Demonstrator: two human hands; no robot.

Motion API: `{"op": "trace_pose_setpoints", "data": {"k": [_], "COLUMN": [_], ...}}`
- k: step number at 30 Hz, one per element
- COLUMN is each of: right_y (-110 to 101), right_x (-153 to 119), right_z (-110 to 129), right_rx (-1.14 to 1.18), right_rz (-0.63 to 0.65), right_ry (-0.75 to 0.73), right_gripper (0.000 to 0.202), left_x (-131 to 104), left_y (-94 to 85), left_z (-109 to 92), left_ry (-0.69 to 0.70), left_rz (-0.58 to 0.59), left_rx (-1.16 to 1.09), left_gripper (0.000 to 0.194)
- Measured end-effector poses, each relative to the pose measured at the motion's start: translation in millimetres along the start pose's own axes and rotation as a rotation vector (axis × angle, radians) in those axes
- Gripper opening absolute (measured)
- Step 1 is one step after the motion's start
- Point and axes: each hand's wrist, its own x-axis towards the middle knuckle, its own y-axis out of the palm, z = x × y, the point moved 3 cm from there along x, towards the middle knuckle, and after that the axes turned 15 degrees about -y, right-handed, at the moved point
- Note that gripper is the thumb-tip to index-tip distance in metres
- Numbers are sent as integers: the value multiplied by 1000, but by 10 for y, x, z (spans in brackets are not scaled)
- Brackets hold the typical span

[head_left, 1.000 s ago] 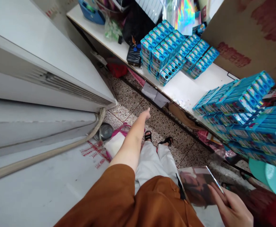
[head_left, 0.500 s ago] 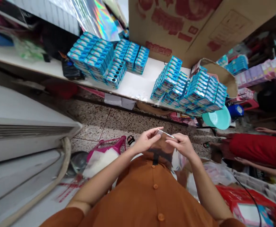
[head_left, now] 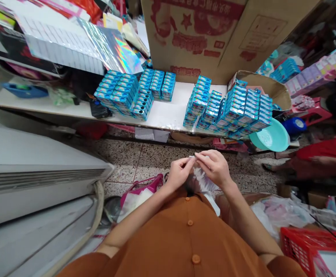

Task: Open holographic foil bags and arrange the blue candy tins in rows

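Both hands meet in front of my orange-brown shirt [head_left: 188,234], above the floor. My left hand [head_left: 179,174] pinches a thin, clear plastic film [head_left: 204,180] at its upper edge. My right hand [head_left: 215,168] has its fingertips closed on the same edge, almost touching the left thumb. Below the fingers the film hangs crinkled and shiny; whether it is a bag or a flat sheet I cannot tell. A small pale bit shows between the fingertips, too small to name.
Ahead stands a white table [head_left: 168,109] bearing blue box stacks at left [head_left: 118,90] and right [head_left: 237,105]. Behind them is a large carton [head_left: 191,38]. A turquoise basin [head_left: 271,135] juts over the edge. At right are a red crate [head_left: 297,250] and a person in red [head_left: 320,154].
My hands have come closer together, the right one moving left to the left fingertips. The film, stretched between them before, now hangs crinkled. The view has shifted.
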Motion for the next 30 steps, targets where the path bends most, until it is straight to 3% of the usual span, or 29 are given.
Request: {"op": "trace_pose_setpoints", "data": {"k": [3, 11, 22, 30], "right_y": [65, 198, 155, 132], "right_x": [44, -12, 80, 63], "right_z": [55, 169, 225, 229], "right_rx": [-43, -43, 43, 45], "right_rz": [2, -167, -218, -232], "right_ry": [-47, -32, 34, -5], "right_gripper": [35, 35, 27, 19], "left_x": [-10, -70, -131, -106], "left_y": [-24, -108, -161, -145], "left_z": [-3, 4, -52, -33], "left_ry": [4, -28, 37, 6], "left_rz": [-25, -105, -119, -114], "left_rx": [9, 43, 82, 13], "left_gripper": [41, 46, 46, 46]}}
